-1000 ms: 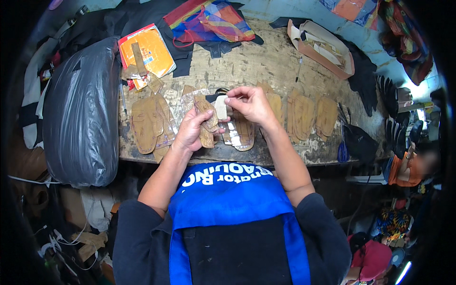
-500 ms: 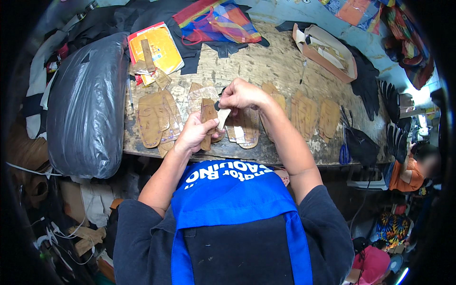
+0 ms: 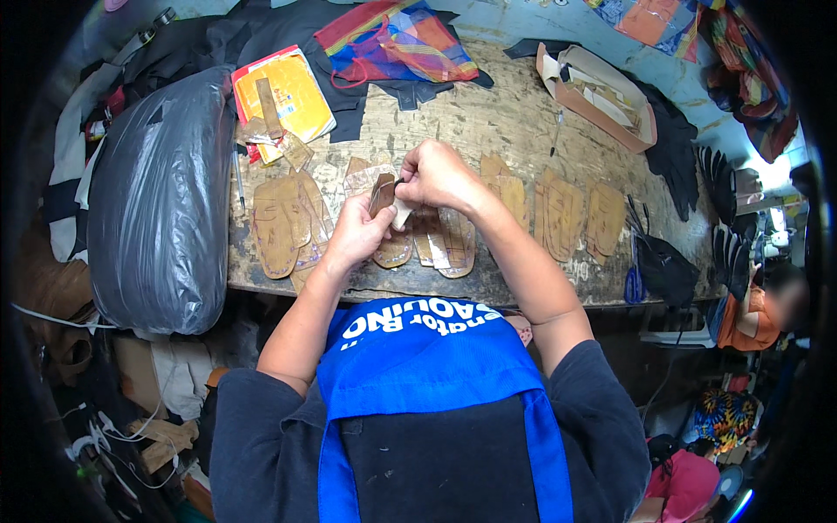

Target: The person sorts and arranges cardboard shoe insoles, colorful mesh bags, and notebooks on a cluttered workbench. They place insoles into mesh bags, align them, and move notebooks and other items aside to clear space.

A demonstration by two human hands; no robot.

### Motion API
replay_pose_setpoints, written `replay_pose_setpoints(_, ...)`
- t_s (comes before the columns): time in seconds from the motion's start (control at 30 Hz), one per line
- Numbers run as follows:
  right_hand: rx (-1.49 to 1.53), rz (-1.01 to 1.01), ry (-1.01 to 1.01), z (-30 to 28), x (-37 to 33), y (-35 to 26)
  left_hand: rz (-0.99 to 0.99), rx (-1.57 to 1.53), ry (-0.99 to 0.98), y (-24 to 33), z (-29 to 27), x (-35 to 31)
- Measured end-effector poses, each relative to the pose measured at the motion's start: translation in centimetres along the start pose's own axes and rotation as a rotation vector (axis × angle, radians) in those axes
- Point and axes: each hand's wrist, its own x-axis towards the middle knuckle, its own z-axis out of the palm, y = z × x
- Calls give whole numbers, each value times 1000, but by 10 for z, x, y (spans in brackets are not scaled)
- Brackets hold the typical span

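Above the near part of the worktable, my left hand (image 3: 357,231) is closed on a brown pattern piece (image 3: 381,193) that stands tilted up from the fingers. A small pale piece (image 3: 402,214) lies against it, between the two hands. My right hand (image 3: 438,177) pinches something small and dark at the top of the pale piece; the fingertips partly hide it. Below and beside the hands, several flat brown sole-shaped templates (image 3: 455,244) with drawn lines lie on the wood. More brown templates (image 3: 279,228) lie to the left, and others (image 3: 561,213) to the right.
A large bundle in dark plastic (image 3: 161,200) fills the table's left side. Behind are a yellow envelope (image 3: 301,96) and a plaid mesh bag (image 3: 397,44). A cardboard box of scraps (image 3: 602,96) is at the back right. Blue-handled scissors (image 3: 635,283) lie near the right edge. Co-workers are at far right.
The brown piece in my left hand has tipped and sits lower, its bottom end now hidden by the hand. My right hand stays close, still pinching. The view has shifted slightly.
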Motion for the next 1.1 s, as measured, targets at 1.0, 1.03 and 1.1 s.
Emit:
replay_pose_setpoints(1.0,1052,-52,345,10,-55,-20,-53,-680,-30,44,17,-18)
replay_pose_setpoints(1.03,1027,-35,325,8,-54,-17,-59,-639,-20,45,17,-18)
replay_pose_setpoints(1.1,985,42,266,3,-54,-12,-48,-599,-42,47,17,-20)
